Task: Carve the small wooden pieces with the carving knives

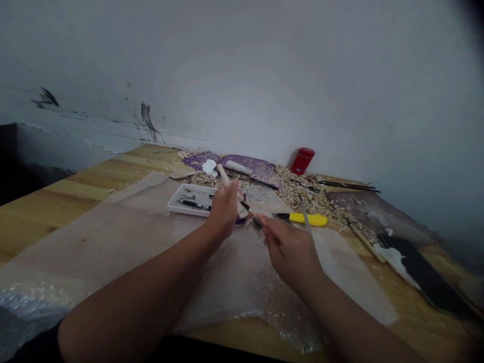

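My left hand (226, 206) is closed around a pale wooden piece (223, 174), whose rounded shaft sticks up past the thumb and whose wider end shows below the fingers. Just to the right, my right hand (289, 247) pinches a slim tool (254, 214) with a dark part toward the wood. Its tip is too small and blurred to name, and I cannot tell whether it touches the wood. Behind my right hand lies a yellow-handled knife (308, 219), near a thin grey strip (304, 212) that stands at a slant.
A white tray (174, 206) with small tools sits behind my left hand. Wood shavings (313, 196) heap along the wall, near a red can (302, 161) and purple sheets (253, 166). Plastic wrap (124, 242) covers the wooden table (64, 196). A dark flat slab (423, 269) lies at right.
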Motion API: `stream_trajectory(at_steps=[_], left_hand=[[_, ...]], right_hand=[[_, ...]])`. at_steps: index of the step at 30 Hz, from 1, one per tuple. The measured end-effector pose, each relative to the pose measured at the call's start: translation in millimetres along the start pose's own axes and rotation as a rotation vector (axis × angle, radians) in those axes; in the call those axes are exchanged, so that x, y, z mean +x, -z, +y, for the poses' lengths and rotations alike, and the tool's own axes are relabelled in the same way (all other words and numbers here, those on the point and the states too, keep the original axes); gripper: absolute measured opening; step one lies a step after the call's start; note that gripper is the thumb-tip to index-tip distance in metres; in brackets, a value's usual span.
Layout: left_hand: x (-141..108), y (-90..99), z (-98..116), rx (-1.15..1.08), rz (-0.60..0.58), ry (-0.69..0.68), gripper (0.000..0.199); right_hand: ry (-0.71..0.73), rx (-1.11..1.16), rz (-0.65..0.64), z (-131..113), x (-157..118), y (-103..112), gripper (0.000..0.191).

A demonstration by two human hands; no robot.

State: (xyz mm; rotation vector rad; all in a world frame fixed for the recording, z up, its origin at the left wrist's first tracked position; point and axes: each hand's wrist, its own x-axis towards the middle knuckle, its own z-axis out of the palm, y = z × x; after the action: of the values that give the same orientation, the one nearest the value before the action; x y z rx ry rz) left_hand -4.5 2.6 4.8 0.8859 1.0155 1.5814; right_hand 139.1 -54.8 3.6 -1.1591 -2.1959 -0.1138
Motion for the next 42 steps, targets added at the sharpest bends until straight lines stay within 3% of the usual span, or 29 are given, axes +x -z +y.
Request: stream_trajectory(at_steps=[5,11,13,16,20,22,24,28,31,34,38,40,42], left_hand=[[6.4,1.9,-5.1,0.07,-0.013,0.046,0.033],[8.0,1.7,-2.4,0.087,0.014,0.04,0.033],[8.4,2.0,-1.8,0.089,0.005,0.017,0.033],[8.9,2.0,-2.0,0.095,0.009,0.031,0.032],[9.2,1.0,-3.0,0.106,0.011,0.063,0.032],[8.9,0.7,-3.0,0.117,0.008,0.054,0.032],[8.2,0.7,-2.2,0.119,0.002,0.062,0.032],[7.1,1.0,1.0,0.113,0.0,0.077,0.032],[7.4,1.7,2.3,0.123,0.002,0.048,0.032],[7.8,2.1,1.7,0.131,0.003,0.074,0.032],[7.2,1.9,0.4,0.143,-0.02,0.111,0.032],[6.8,1.9,1.2,0.146,-0.034,0.126,0.032],[6.4,2.0,3.1,0.147,-0.04,0.146,0.032]], right_hand=[[0.035,-0.092,-0.067,2.8,3.4,1.9,0.034],[-0.214,0.42,0.001,13.2,2.5,-18.0,0.026],[-0.272,0.49,0.0,15.1,3.0,-22.1,0.026],[-0.209,0.391,-0.018,13.0,4.2,-17.5,0.027],[-0.007,0.0,-0.057,7.1,3.8,-5.1,0.034],[0.028,-0.099,-0.068,6.6,2.8,-3.8,0.036],[-0.006,-0.008,-0.064,8.5,2.0,-7.1,0.035],[-0.223,0.418,-0.041,15.0,2.6,-19.7,0.028],[-0.3,0.542,-0.048,17.4,3.8,-23.4,0.027],[-0.164,0.386,-0.052,17.7,4.2,-16.9,0.028],[0.105,-0.074,-0.07,17.2,3.7,-3.0,0.033],[0.161,-0.209,-0.071,17.2,3.6,-0.5,0.034],[0.15,-0.171,-0.054,17.3,3.4,-2.9,0.033]])
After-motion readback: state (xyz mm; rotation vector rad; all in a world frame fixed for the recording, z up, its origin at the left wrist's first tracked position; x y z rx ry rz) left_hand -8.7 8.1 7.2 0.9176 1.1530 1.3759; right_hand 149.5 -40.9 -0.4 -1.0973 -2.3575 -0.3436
